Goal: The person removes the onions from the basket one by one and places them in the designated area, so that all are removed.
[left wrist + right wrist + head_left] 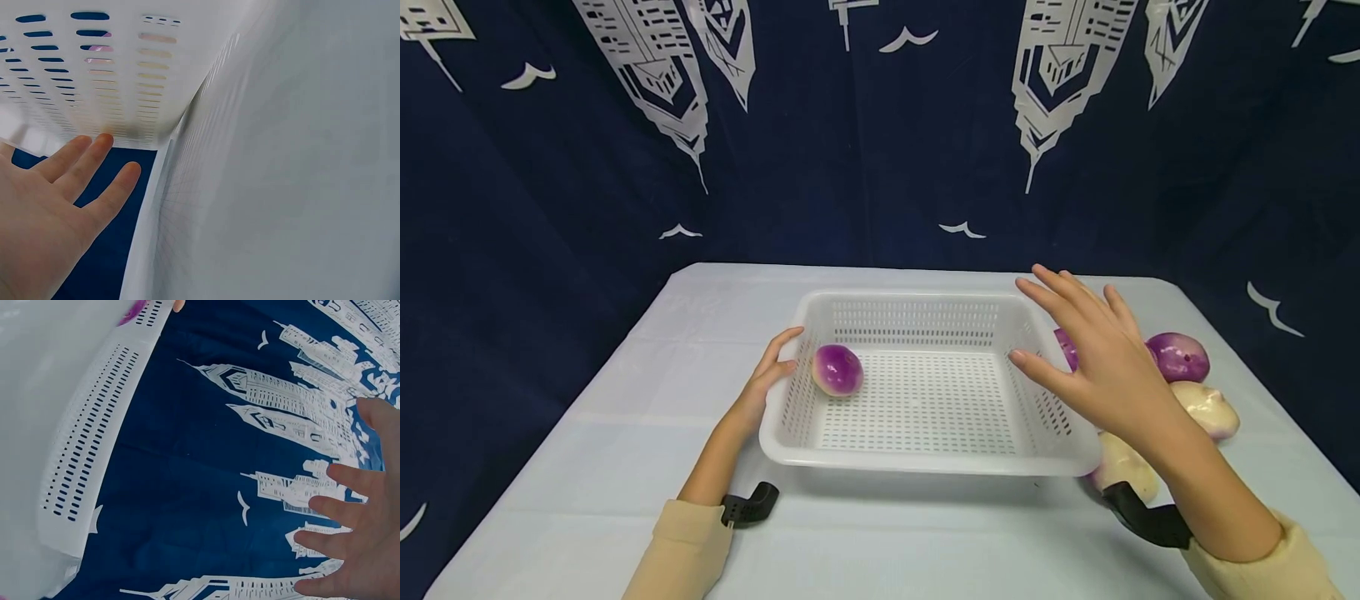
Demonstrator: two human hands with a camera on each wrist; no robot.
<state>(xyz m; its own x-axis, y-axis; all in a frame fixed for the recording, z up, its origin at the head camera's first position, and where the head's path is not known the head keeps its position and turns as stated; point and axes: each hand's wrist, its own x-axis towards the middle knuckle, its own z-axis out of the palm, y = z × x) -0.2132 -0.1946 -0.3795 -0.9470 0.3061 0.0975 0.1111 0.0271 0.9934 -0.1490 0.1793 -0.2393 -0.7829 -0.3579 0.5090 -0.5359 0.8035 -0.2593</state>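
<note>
A white plastic basket (925,464) with slotted walls stands on the table, and a purple-and-cream turnip (837,371) lies inside near its left wall. My left hand (758,379) is at the basket's left rim, thumb and fingertip right at the edge. In the left wrist view the left fingers (115,190) are straight and spread, their tips overlapping the slotted wall. Over the basket's right end, my right hand (1097,358) is raised with fingers spread and nothing in it. The right wrist view shows these fingers (347,512) apart from the basket wall (94,434).
Right of the basket lie several more turnips, among them a purple one (1180,357) and cream ones (1206,408), partly hidden by the right arm. A white cloth covers the table (587,467). Behind it hangs a dark blue curtain (850,167) with white building prints.
</note>
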